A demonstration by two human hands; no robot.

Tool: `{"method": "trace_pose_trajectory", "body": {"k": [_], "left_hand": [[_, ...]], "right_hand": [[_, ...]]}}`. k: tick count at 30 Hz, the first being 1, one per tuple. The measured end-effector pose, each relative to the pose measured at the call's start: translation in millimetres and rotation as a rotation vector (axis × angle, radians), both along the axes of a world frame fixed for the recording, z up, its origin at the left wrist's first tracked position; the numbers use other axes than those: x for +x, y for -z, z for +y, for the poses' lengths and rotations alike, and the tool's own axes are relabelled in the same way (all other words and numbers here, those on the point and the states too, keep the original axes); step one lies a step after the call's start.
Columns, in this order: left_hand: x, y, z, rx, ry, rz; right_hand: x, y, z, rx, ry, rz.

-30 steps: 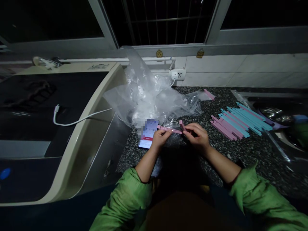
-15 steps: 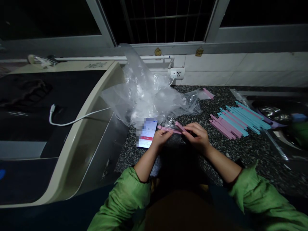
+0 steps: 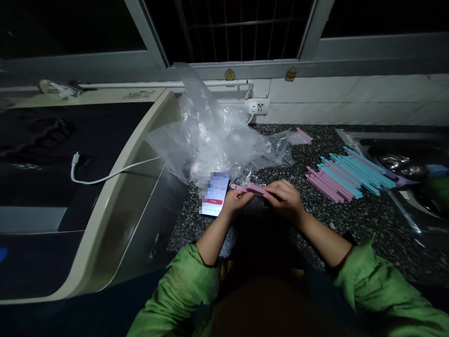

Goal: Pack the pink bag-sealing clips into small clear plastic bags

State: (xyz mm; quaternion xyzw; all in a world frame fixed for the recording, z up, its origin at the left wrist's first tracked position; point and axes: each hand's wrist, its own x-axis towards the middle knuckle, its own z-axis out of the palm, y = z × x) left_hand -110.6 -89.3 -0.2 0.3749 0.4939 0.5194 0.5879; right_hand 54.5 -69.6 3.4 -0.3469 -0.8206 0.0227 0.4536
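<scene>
My left hand [image 3: 235,201] pinches one end of a long pink bag clip [image 3: 257,189] between thumb and fingers. On the other side my right hand [image 3: 286,199] grips the clip's second arm, which lies at a slight angle over the first. Both hands are just above the speckled counter, close together. To their right lies a pile of pink and light blue bag clips [image 3: 345,173], set roughly side by side. Behind the hands spreads a crumpled clear plastic bag [image 3: 228,140]. Just left of my left hand is a lit phone [image 3: 217,194] showing a timer.
A washing machine [image 3: 87,187] with a white cable [image 3: 105,179] across it stands at left. Another pink clip [image 3: 303,135] lies by the bag's right end. At right is a sink [image 3: 403,201] holding bowls. A wall socket [image 3: 260,107] and window are behind.
The clip's raised arm has swung down and left, nearer the other arm. My right hand has shifted slightly left with it. My left hand stays almost in place.
</scene>
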Motion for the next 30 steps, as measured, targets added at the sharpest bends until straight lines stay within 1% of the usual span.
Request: {"method": "trace_pose_trajectory", "body": {"k": [7,11,15,20,24,30], "left_hand": [[-1,1.2,-1,-0.025,0.026,0.027],[0,0.1,-2,-0.026,0.028,0.008],[1,-2.7,-2,-0.050,0.028,0.036],[1,-3.6,-3,-0.019,0.034,0.061],[1,0.2,0,-0.014,0.039,0.088],[1,11.2,8,-0.044,0.051,0.076]], "right_hand": [[1,4.9,2,0.061,0.025,-0.076],[0,5.5,2,0.092,0.028,-0.098],[1,7.0,2,0.101,0.034,-0.115],[2,8.9,2,0.092,0.049,-0.152],[2,9.8,2,0.068,0.051,-0.174],[1,10.8,1,0.066,0.049,-0.197]]}}
